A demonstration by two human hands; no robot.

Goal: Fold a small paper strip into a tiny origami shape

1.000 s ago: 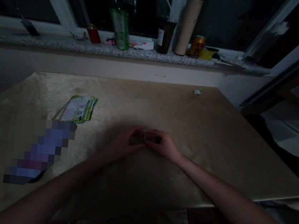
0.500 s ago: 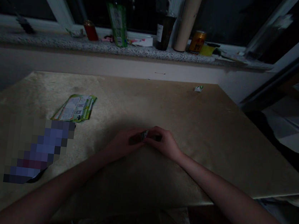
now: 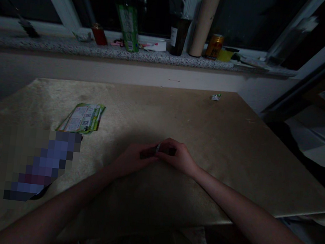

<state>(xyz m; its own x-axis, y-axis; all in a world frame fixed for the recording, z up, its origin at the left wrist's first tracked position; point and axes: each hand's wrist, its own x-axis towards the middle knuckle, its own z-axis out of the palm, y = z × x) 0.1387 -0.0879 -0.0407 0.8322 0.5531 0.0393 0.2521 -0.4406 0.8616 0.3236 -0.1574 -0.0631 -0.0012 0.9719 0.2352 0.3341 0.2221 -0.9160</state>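
Note:
Both hands meet over the middle of a tan table (image 3: 236, 146) in dim light. My left hand (image 3: 131, 159) and my right hand (image 3: 177, 157) are closed, fingertips pinched together on one small pale object (image 3: 157, 148) between them. The object is too small and dark to name. Both forearms rest on or just above the table's near part.
A green printed packet (image 3: 82, 118) lies left of the hands, with a blurred patch (image 3: 43, 165) below it. A small wrapper (image 3: 216, 96) sits near the far edge. The windowsill (image 3: 71, 47) behind holds a green carton (image 3: 128, 26), cans, a dark cup and a cardboard tube (image 3: 205, 21).
The hands stay together on the small object, with only slight finger shifts. The view tilted a little upward after the earliest frame.

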